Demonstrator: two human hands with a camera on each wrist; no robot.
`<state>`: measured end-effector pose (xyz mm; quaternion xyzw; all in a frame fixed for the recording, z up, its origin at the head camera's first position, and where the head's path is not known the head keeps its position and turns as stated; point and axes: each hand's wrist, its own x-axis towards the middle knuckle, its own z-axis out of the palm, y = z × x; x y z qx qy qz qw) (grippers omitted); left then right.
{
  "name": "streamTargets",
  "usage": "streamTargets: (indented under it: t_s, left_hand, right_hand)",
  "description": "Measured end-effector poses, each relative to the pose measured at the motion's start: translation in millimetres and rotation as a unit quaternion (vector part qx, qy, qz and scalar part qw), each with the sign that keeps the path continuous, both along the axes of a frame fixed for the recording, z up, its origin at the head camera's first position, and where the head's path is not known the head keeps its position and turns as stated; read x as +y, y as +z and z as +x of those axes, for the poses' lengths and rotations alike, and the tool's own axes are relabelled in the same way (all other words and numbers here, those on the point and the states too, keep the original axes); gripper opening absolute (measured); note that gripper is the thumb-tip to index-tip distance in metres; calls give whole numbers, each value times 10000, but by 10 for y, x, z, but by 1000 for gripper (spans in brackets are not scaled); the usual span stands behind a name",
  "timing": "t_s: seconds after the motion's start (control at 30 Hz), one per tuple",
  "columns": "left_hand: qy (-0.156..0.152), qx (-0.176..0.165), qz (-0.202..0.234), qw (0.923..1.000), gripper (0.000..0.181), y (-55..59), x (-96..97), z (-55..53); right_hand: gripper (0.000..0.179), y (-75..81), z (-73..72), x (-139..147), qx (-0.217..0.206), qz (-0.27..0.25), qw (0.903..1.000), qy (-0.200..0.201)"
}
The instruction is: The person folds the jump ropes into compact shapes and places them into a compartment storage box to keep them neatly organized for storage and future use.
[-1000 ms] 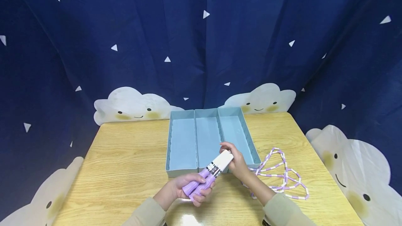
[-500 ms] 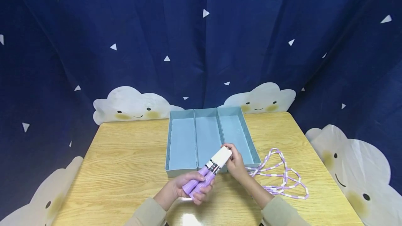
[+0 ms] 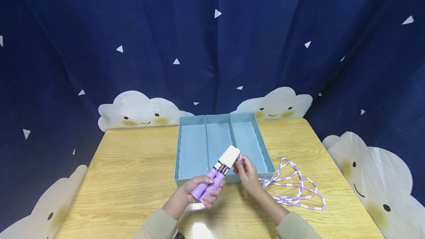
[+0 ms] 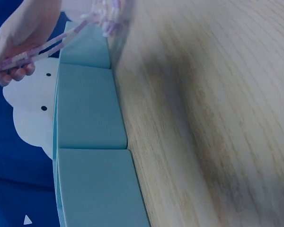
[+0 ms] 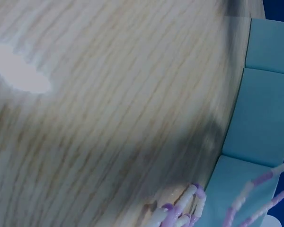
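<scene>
My left hand (image 3: 192,190) grips two jump rope handles (image 3: 229,156) together, side by side, purple at the grip and white at the far end. Close to the white ends, my right hand (image 3: 249,180) pinches the purple-and-white beaded rope (image 3: 301,185). From there the rope runs down to the right and lies in loops on the table. In the left wrist view, the right hand (image 4: 26,40) has two strands of beaded rope (image 4: 52,46) between its fingers. The right wrist view catches only beaded strands (image 5: 244,198), with neither hand showing.
Three light blue bins (image 3: 192,179) stand side by side behind the hands on the wooden table (image 3: 132,180). A dark blue curtain (image 3: 149,47) with white triangles and clouds hangs around the table's back and sides.
The white handle ends have risen slightly away from me. My right hand has slipped off them to the rope just beyond. Part of the rope's loops has shifted on the table.
</scene>
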<state>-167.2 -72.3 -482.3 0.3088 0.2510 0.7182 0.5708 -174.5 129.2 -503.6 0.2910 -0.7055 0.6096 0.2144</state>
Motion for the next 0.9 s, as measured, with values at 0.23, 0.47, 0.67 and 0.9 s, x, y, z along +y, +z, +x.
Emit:
streamTargets:
  t_s: [0.23, 0.47, 0.67, 0.9]
  left_hand:
    - [127, -25, 71, 9999, 26, -9, -13, -10]
    - [321, -38, 381, 9988, 24, -24, -75, -48]
    - [455, -20, 589, 9972, 22, -13, -141, -95]
    - [575, -1, 585, 9966, 22, 11, -171, -98]
  right_hand:
    - [23, -19, 11, -13, -147, 87, 9998, 54]
    - [24, -98, 22, -22, -372, -8, 9991, 213]
    - [20, -173, 53, -15, -662, -144, 9976, 156]
    - [17, -204, 61, -15, -786, -223, 9966, 112]
